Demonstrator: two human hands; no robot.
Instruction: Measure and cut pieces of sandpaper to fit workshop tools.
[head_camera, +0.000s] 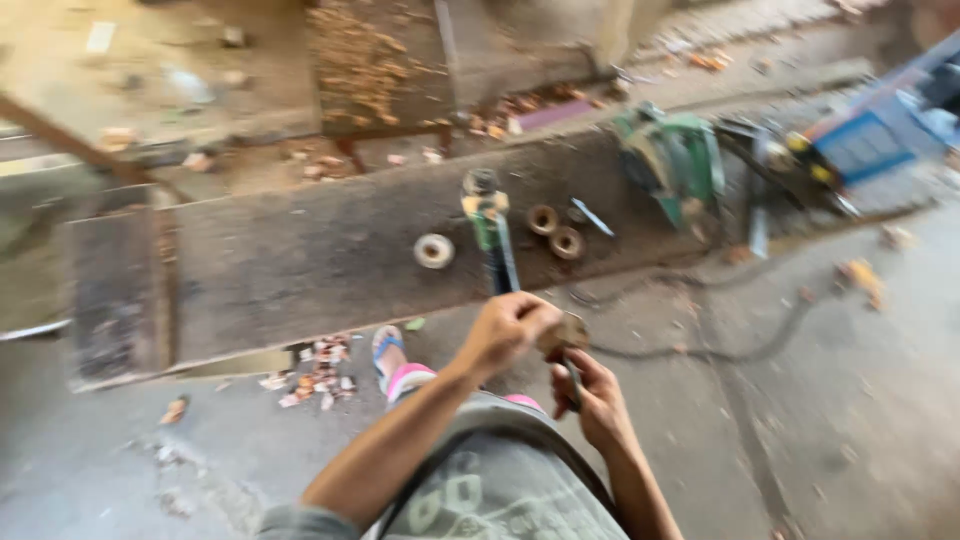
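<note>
**Head view: small disc worked close above the plank**

A small brownish disc (566, 331) is pinched under the curled fingers of the left hand (508, 330), just in front of the long dark plank (300, 270). The right hand (592, 392) is closed round a thin tool (573, 382) below it. A slip seems possible: the disc could be dropped, or the tool could be driven into the fingers. Spare rings (556, 232) lie on the plank.

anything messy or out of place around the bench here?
Yes. Wood chips and scraps litter the floor below the dark workbench, with more piled behind it. Three loose round parts lie scattered on the bench beside a green tool. A cable trails across the floor. The frame is blurred.
</note>
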